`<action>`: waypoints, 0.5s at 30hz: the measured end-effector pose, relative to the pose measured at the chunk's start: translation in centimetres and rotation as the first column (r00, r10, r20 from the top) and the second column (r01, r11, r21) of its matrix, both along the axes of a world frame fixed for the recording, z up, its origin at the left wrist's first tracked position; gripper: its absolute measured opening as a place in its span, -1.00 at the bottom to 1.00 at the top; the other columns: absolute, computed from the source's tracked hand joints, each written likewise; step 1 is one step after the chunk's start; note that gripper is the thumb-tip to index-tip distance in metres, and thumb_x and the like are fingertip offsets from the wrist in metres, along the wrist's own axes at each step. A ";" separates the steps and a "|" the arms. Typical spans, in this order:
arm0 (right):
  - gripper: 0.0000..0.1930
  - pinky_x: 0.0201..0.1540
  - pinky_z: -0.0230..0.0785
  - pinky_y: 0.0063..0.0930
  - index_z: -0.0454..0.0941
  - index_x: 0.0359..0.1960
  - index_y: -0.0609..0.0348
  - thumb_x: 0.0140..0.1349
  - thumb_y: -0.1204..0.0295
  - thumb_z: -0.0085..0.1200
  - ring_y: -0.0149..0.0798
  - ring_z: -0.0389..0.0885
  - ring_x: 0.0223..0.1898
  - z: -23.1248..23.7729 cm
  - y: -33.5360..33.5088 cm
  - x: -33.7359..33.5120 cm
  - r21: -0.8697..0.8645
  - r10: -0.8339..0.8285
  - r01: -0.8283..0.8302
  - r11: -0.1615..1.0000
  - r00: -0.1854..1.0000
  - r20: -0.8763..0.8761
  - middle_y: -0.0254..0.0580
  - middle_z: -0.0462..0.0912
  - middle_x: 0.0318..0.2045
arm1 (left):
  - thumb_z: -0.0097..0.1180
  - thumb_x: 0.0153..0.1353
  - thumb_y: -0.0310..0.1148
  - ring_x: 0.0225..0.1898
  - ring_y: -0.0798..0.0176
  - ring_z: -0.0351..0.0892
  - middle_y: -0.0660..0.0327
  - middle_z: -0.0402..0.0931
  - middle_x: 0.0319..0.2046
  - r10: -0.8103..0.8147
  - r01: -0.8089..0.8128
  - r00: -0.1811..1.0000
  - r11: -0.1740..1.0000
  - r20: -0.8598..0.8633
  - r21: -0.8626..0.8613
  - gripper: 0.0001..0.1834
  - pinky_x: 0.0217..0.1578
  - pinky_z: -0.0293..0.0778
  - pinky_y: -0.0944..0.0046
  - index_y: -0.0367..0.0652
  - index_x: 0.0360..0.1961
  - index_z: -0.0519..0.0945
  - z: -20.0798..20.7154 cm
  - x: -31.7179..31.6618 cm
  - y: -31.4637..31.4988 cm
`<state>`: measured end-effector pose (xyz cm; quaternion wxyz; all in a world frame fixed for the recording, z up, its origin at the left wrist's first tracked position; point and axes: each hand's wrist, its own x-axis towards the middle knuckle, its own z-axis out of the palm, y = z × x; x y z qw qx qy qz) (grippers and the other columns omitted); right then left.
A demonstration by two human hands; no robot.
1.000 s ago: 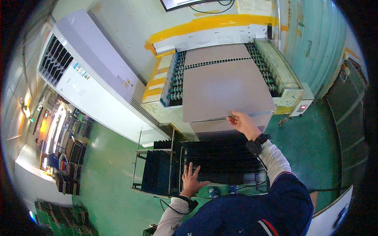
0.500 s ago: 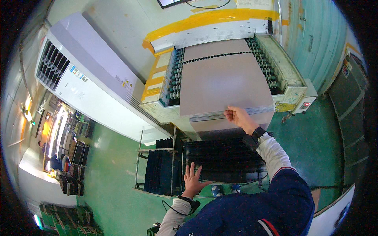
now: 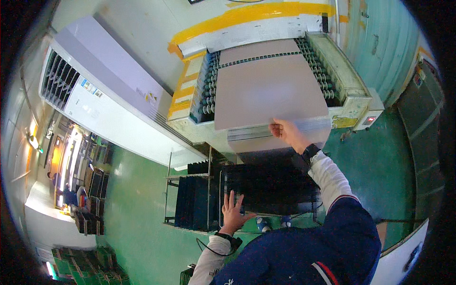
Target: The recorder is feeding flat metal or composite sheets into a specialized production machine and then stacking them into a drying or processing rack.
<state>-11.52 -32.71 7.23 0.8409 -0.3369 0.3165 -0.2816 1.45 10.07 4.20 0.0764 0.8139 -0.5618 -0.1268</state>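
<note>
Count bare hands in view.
2 visible: left hand, open, by the black rack; right hand by the front edge of the grey sheet. Background ones may be hidden.

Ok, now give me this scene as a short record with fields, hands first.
Right hand: fingers curled at the front edge of the large grey panel; grip unclear
Left hand: open, fingers spread, near the dark sheets
Large grey panel: flat on the roller machine, a second panel behind it
Below its front edge: panel stack
Left side: metal rack, tall white air conditioner
Floor: green
</note>
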 end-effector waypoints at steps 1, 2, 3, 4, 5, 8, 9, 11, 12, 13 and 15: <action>-0.70 -0.25 0.54 -0.37 0.65 -0.14 0.22 0.42 0.19 0.19 -0.29 0.69 -0.30 -0.3 0.1 0.0 -0.015 0.014 -0.014 1.000 1.000 0.008 -0.12 0.75 -0.24 | 0.42 -0.08 0.41 0.58 -0.36 -0.17 -0.06 -0.12 0.61 0.000 0.000 1.000 1.000 0.009 0.002 0.16 0.45 0.01 -0.29 0.13 0.51 0.34 -0.1 0.0 0.0; -0.69 -0.24 0.56 -0.34 0.66 -0.14 0.20 0.40 0.17 0.21 -0.28 0.69 -0.32 -0.6 0.2 -0.1 -0.067 0.002 -0.006 0.998 0.998 -0.060 -0.14 0.75 -0.27 | 0.42 -0.08 0.40 0.58 -0.37 -0.17 -0.06 -0.12 0.61 -0.001 0.001 1.000 1.000 0.018 0.004 0.15 0.44 0.01 -0.29 0.13 0.51 0.34 -0.2 -0.1 0.0; -0.68 -0.24 0.57 -0.31 0.67 -0.15 0.17 0.38 0.14 0.22 -0.27 0.69 -0.33 -0.3 0.5 -0.2 -0.117 -0.013 -0.002 0.993 0.992 -0.128 -0.16 0.74 -0.29 | 0.43 -0.08 0.40 0.58 -0.37 -0.17 -0.06 -0.12 0.61 0.001 -0.001 1.000 1.000 0.010 0.001 0.15 0.44 0.02 -0.30 0.13 0.51 0.34 -0.2 -0.1 0.0; -0.67 -0.24 0.59 -0.28 0.69 -0.16 0.15 0.36 0.12 0.24 -0.26 0.69 -0.35 -0.4 0.6 -0.5 -0.170 -0.034 0.000 0.985 0.980 -0.195 -0.17 0.74 -0.32 | 0.43 -0.09 0.40 0.58 -0.37 -0.16 -0.06 -0.12 0.61 -0.001 0.001 1.000 1.000 0.001 -0.006 0.15 0.43 0.02 -0.30 0.13 0.51 0.34 -0.2 -0.1 -0.2; -0.68 -0.20 0.59 -0.23 0.69 -0.13 0.13 0.33 0.13 0.25 -0.20 0.69 -0.31 -0.5 0.7 -0.9 -0.357 -0.074 -0.062 0.932 0.932 -0.356 -0.16 0.74 -0.30 | 0.43 -0.09 0.39 0.58 -0.37 -0.16 -0.06 -0.12 0.61 -0.003 0.003 1.000 1.000 -0.007 -0.013 0.15 0.43 0.03 -0.31 0.13 0.51 0.34 -0.1 -0.2 -0.1; -0.67 -0.07 0.57 -0.09 0.70 -0.05 0.08 0.26 0.18 0.27 -0.03 0.69 -0.19 -1.2 1.3 -2.1 -0.721 -0.326 -0.303 0.623 0.737 -0.592 -0.11 0.72 -0.22 | 0.46 -0.13 0.39 0.59 -0.35 -0.18 -0.01 -0.14 0.62 0.002 -0.003 1.000 1.000 -0.012 -0.030 0.16 0.46 -0.04 -0.33 0.15 0.49 0.36 -1.0 0.0 0.0; -0.68 -0.02 0.56 -0.06 0.70 -0.03 0.07 0.24 0.22 0.27 0.03 0.68 -0.13 -1.4 2.0 -2.4 -0.790 -0.417 -0.331 0.516 0.708 -0.570 -0.09 0.70 -0.18 | 0.47 -0.15 0.39 0.59 -0.34 -0.20 0.01 -0.16 0.62 0.011 -0.011 1.000 0.999 -0.017 -0.032 0.16 0.49 -0.07 -0.33 0.16 0.48 0.37 -1.1 0.1 0.0; -0.67 0.09 0.51 -0.01 0.69 0.00 0.08 0.21 0.29 0.26 0.13 0.62 -0.01 -1.6 3.1 -3.1 -0.848 -0.527 -0.420 0.324 0.665 -0.530 -0.06 0.67 -0.09 | 0.46 -0.15 0.40 0.59 -0.34 -0.20 0.01 -0.16 0.62 0.005 -0.005 1.000 0.999 -0.015 -0.042 0.16 0.49 -0.06 -0.33 0.17 0.48 0.37 -1.1 0.0 0.2; -0.67 0.14 0.48 0.02 0.68 0.01 0.10 0.21 0.32 0.25 0.15 0.59 0.06 -1.4 3.6 -3.5 -0.848 -0.550 -0.472 0.243 0.653 -0.521 -0.06 0.66 -0.03 | 0.46 -0.15 0.40 0.59 -0.35 -0.19 0.01 -0.16 0.62 0.002 -0.003 1.000 0.999 -0.011 -0.048 0.16 0.49 -0.06 -0.32 0.17 0.48 0.37 -1.1 0.1 0.2; -0.66 0.19 0.45 0.05 0.67 0.02 0.12 0.21 0.35 0.23 0.18 0.55 0.12 -1.1 4.2 -3.8 -0.838 -0.573 -0.521 0.161 0.642 -0.510 -0.06 0.64 0.02 | 0.46 -0.14 0.40 0.59 -0.35 -0.19 0.01 -0.16 0.62 0.005 -0.006 1.000 0.999 -0.015 -0.047 0.15 0.49 -0.05 -0.33 0.17 0.48 0.37 -1.1 0.2 0.3; -0.60 0.25 0.38 -0.01 0.65 0.06 0.13 0.14 0.44 0.27 0.10 0.50 0.19 -0.7 5.7 -4.5 -0.839 -0.606 -0.537 0.085 0.641 -0.472 -0.10 0.59 0.13 | 0.46 -0.14 0.39 0.59 -0.35 -0.18 0.01 -0.15 0.62 0.010 -0.011 1.000 0.999 -0.022 -0.048 0.15 0.48 -0.05 -0.33 0.18 0.48 0.37 -1.0 0.2 0.2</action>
